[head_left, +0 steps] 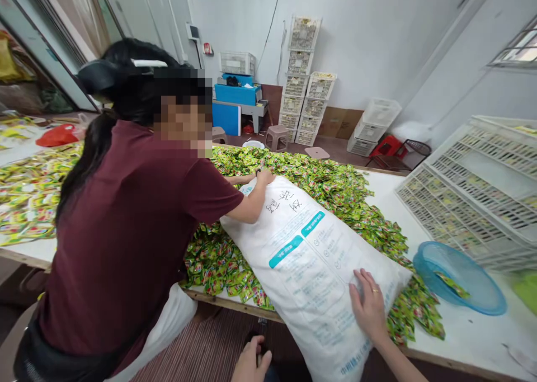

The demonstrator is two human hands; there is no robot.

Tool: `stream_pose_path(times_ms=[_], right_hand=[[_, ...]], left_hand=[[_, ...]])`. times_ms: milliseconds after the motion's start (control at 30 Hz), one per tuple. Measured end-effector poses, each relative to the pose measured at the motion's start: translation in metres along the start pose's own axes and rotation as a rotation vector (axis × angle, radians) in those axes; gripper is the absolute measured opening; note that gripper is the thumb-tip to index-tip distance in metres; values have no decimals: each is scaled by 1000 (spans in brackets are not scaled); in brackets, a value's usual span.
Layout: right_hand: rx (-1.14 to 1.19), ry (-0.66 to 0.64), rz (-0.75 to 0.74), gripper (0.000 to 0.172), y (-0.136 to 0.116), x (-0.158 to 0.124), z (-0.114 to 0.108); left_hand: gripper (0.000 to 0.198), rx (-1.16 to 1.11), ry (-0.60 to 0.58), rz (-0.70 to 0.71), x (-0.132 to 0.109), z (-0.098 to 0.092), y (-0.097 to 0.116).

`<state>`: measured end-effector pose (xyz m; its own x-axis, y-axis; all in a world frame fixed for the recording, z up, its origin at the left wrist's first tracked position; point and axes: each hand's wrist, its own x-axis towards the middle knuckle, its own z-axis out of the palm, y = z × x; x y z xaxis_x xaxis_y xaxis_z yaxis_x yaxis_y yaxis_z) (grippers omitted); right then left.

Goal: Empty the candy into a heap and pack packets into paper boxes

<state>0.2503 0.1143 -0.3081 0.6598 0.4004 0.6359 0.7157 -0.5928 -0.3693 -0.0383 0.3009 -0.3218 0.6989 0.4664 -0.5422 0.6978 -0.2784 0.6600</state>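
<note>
A large white sack point(310, 270) with teal print and handwritten marks lies slanted across the table edge, its lower end hanging toward me. My right hand point(370, 306), a ring on one finger, rests flat on the sack's right side with fingers spread. Below the table edge, left of the sack, my left hand point(251, 361) is loosely bent, thumb apart from the fingers, holding nothing visible. A co-worker in a maroon shirt point(130, 225) leans over the sack's far end, with a hand point(265, 176) at its top. Small green packets point(222, 267) are heaped around the sack.
At right on the white table point(465, 337) stand a blue plastic basin point(489, 295) with a packet in it and stacked white crates point(474, 186). Yellowish packets point(29, 186) cover the left part. Crate stacks point(300, 80) and stools point(277, 138) stand by the wall.
</note>
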Motion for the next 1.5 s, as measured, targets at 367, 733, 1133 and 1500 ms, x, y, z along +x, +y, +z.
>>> stream_pose_path(times_ms=[367, 733, 1133, 1500], right_hand=[[19, -13, -19, 44, 7, 2, 5], [10, 0, -47, 44, 15, 2, 5], [-11, 5, -84, 46, 22, 2, 3], [-16, 9, -100, 46, 23, 3, 2]], left_hand=[[111, -571, 160, 18, 48, -9, 22], [114, -532, 174, 57, 79, -23, 69], [87, -261, 150, -20, 66, -28, 84], [104, -601, 94, 158, 77, -24, 51]])
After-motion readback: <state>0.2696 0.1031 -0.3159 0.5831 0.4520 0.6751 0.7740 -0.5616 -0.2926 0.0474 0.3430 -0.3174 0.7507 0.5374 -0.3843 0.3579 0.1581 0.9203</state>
